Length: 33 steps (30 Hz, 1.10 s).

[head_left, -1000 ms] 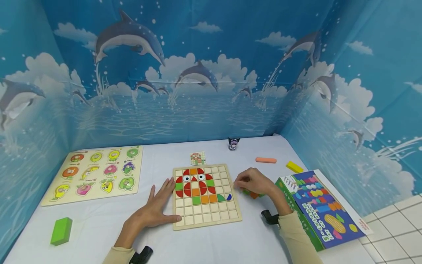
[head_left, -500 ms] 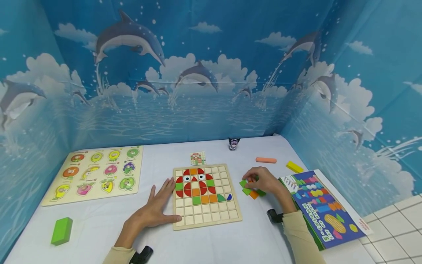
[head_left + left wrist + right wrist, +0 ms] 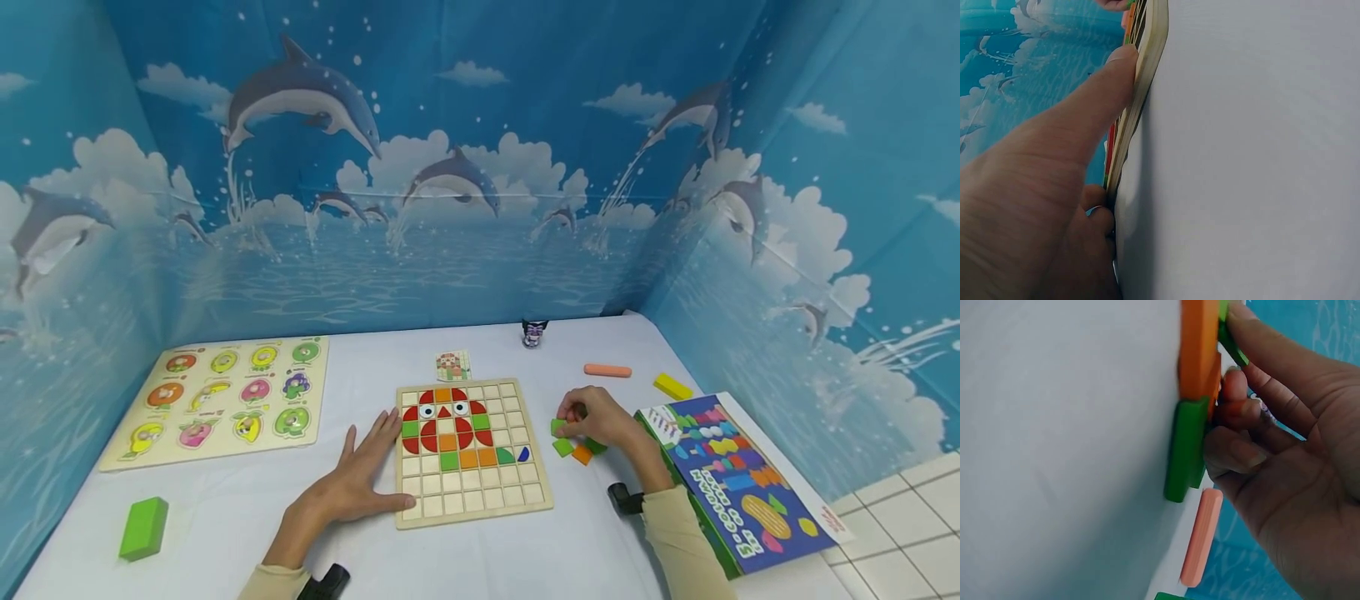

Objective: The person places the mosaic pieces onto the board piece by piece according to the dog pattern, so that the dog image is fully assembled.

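Note:
A wooden grid board (image 3: 480, 498) lies mid-table, with red, orange, green and blue tiles (image 3: 449, 461) set in its upper squares, two of them printed with eyes. My left hand (image 3: 348, 483) rests spread along its left side, the thumb (image 3: 1107, 81) over the front-left edge. Right of the board, my right hand (image 3: 600, 417) is down at a small pile of loose tiles, among them an orange one (image 3: 582, 454) and a light green one (image 3: 562, 447). Thumb and curled fingers pinch a green tile (image 3: 1232, 345) there; the index fingertip is mostly hidden.
A picture card (image 3: 453, 365) lies behind the board. Further off are a small figurine (image 3: 533, 333), a salmon stick (image 3: 607, 370) and a yellow block (image 3: 672, 386). A box (image 3: 750, 483) stands right, a fruit puzzle (image 3: 217, 400) and green block (image 3: 143, 529) left.
My right hand has moved right, from beside the board's right edge to the loose tiles, and its fingers are now among them. My left hand has stayed on the board.

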Tool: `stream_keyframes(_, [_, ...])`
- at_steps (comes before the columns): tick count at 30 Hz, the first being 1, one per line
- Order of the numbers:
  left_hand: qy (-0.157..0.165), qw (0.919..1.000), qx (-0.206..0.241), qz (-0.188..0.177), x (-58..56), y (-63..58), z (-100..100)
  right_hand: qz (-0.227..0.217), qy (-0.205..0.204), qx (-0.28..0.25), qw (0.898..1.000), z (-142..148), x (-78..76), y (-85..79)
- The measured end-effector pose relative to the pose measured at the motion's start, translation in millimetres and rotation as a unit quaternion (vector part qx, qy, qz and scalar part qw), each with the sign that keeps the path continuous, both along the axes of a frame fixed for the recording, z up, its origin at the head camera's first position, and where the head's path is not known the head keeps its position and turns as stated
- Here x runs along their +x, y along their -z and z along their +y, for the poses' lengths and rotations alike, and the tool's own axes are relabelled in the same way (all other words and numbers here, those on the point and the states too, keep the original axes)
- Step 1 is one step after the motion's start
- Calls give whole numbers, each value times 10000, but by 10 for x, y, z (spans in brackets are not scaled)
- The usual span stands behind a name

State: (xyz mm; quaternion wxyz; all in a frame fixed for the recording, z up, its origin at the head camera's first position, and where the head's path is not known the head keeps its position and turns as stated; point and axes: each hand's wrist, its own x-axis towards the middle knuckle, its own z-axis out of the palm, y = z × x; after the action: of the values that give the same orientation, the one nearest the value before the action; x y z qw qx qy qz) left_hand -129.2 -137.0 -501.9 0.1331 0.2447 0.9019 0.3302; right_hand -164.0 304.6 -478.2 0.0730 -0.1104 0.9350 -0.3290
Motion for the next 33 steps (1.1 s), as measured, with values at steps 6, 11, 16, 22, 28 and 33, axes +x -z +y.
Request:
stream_keyframes(6, [33, 10000, -3, 4, 1, -2, -7, 263, -404, -382, 9981, -117, 56, -74])
stream_keyframes(11, [49, 10000, -21, 49, -3, -12, -14, 323, -1032, -1146, 9875, -611, 178, -176])
stream_keyframes(16, [40, 10000, 6, 42, -6, -11, -18, 83, -1489, -1599, 9758, -1233, 341, -168])
stream_keyframes(22, [88, 10000, 18, 39, -6, 2, -8, 309, -1316, -1445, 9802, -1581, 464, -75])
stream_keyframes(28, [78, 9999, 6, 66, -4, 1, -9, 458, -1327, -1326, 9812, -1650, 493, -24])
stream_keyframes(33, [95, 9999, 11, 89, 11, -4, -18, 472, -1277, -1244, 9828, -1674, 502, -19])
